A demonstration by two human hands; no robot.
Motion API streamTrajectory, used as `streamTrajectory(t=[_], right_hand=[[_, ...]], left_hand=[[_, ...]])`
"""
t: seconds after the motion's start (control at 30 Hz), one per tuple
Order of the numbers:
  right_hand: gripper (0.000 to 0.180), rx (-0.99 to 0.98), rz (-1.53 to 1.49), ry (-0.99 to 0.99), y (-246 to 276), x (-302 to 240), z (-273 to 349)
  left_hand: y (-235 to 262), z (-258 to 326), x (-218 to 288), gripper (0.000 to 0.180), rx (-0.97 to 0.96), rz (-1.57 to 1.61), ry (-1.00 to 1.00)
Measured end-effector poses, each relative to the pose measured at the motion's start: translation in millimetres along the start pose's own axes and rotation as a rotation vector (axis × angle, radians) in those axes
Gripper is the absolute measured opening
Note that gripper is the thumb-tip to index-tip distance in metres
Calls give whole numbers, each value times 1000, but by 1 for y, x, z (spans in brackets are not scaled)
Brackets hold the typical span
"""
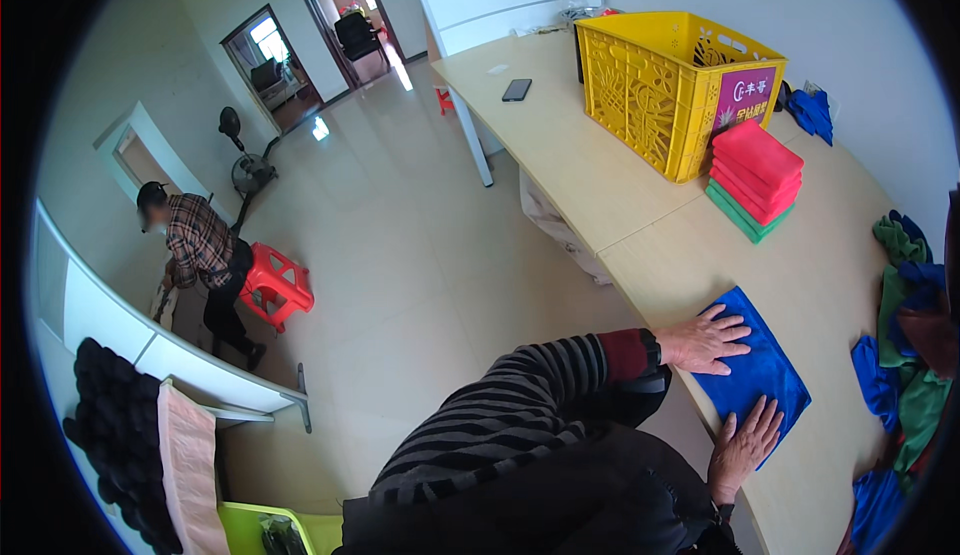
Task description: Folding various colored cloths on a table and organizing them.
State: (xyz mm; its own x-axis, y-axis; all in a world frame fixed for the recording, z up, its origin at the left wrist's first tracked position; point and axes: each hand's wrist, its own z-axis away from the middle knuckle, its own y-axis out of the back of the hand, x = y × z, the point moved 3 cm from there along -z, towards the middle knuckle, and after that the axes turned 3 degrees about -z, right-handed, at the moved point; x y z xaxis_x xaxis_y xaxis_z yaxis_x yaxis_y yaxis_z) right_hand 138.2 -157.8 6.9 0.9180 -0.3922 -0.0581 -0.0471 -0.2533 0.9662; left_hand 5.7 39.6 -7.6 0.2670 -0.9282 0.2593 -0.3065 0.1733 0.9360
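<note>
Both hands [722,390] press flat a folded, smooth blue cloth [760,370].

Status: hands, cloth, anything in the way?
Left hand and right hand flat on folded blue cloth. Cloth at table edge. Nothing blocking.

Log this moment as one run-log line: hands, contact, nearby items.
left hand: flat on blue cloth | right hand: flat on same cloth | cloth: folded on table | nearby: red-green folded stack, yellow crate, loose cloth pile

Hidden and cut-off parts

The loose cloth pile [905,335] runs off the right rim; the blue cloth [760,365] lies partly under both hands.
</note>
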Motion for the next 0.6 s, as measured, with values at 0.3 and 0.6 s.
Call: streamTrajectory(t=[0.3,0.6], right_hand=[[65,65,-218,19,11,2,-10],[69,44,-181,-65,-4,12,-23]], left_hand=[[20,-28,57,57,48,-135,-64],[-11,-43,45,55,-2,-134,-70]])
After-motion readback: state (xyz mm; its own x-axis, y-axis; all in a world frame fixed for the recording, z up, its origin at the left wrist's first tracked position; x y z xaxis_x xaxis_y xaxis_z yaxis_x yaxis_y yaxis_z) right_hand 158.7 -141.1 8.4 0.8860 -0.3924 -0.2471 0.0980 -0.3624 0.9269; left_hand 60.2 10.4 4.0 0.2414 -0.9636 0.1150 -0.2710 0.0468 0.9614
